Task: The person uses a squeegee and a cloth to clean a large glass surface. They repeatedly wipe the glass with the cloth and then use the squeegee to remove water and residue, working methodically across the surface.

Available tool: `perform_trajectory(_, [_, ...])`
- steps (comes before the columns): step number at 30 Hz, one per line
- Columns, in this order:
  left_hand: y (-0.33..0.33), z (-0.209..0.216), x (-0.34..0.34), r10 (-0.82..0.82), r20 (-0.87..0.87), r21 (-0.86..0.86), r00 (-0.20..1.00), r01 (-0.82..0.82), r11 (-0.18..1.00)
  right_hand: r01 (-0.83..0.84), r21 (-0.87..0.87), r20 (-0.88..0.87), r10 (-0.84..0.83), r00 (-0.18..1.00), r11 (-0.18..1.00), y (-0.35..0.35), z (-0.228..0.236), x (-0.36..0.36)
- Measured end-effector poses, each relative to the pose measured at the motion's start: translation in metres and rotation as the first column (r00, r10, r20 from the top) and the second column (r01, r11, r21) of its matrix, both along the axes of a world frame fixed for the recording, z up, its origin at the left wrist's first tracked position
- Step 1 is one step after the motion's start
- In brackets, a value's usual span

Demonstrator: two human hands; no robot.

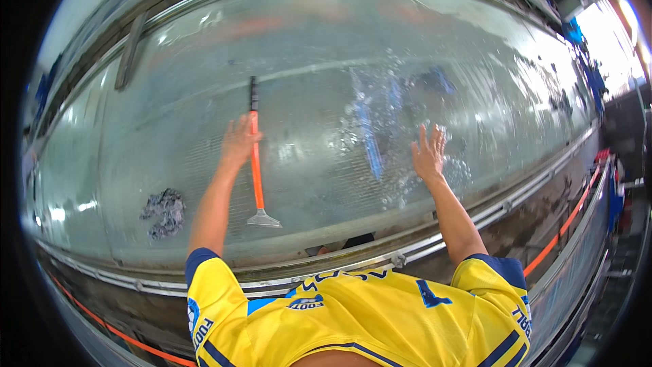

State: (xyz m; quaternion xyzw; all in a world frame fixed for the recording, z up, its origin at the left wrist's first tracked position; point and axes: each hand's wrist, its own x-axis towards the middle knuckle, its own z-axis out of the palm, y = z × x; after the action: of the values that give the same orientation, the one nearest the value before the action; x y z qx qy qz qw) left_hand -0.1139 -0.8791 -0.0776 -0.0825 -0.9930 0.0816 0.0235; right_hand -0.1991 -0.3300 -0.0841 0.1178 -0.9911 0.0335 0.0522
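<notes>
An orange-handled scraper (257,170) lies on the wet, glossy pale-green surface (299,143). Its black grip points away from me, its flat grey head toward me. My left hand (238,141) is at the handle's left side, fingers stretched forward, thumb across the orange shaft. To the right, my right hand (428,155) is held flat with spread fingers, among splashes and bubbles of water (401,105). A long blue streak (372,139) shows left of that hand; whether it lies on or under the surface I cannot tell.
A crumpled dark grey rag (164,213) lies at the near left. Metal rails (421,251) edge the table close to my body. A dark bar (129,51) rests across the far left edge. An orange strip (564,228) runs along the structure at lower right.
</notes>
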Motion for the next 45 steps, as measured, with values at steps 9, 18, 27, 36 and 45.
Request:
perform_trajectory(9, [-0.045, 0.127, 0.104, 0.153, 0.047, -0.223, 0.987, -0.139, 0.965, -0.706, -0.318, 0.148, 0.769, 0.622, 0.633, -0.130, -0.032, 0.171])
perform_trajectory(18, [0.104, 0.099, 0.295, 0.700, 0.234, 0.298, 0.674, -0.735, 0.609, -0.370, 0.182, 0.015, 0.374, 0.927, 0.911, 0.170, -0.043, -0.068])
perform_trajectory(27, [0.307, 0.100, 0.236, 0.533, 0.470, 0.582, 0.704, -0.701, 0.413, -0.143, 0.102, -0.092, 0.152, 0.984, 0.984, 0.180, -0.068, -0.148])
perform_trajectory(36, [0.343, 0.122, 0.316, -0.166, 0.814, 0.458, 0.556, -0.792, -0.404, -0.814, -0.478, -0.134, 0.888, 0.439, 0.330, -0.087, 0.021, 0.112])
perform_trajectory(45, [0.333, 0.164, 0.362, 0.580, 0.182, 0.318, 0.794, -0.606, 0.729, -0.922, -0.388, -0.271, 0.953, 0.137, 0.023, -0.149, 0.051, 0.143])
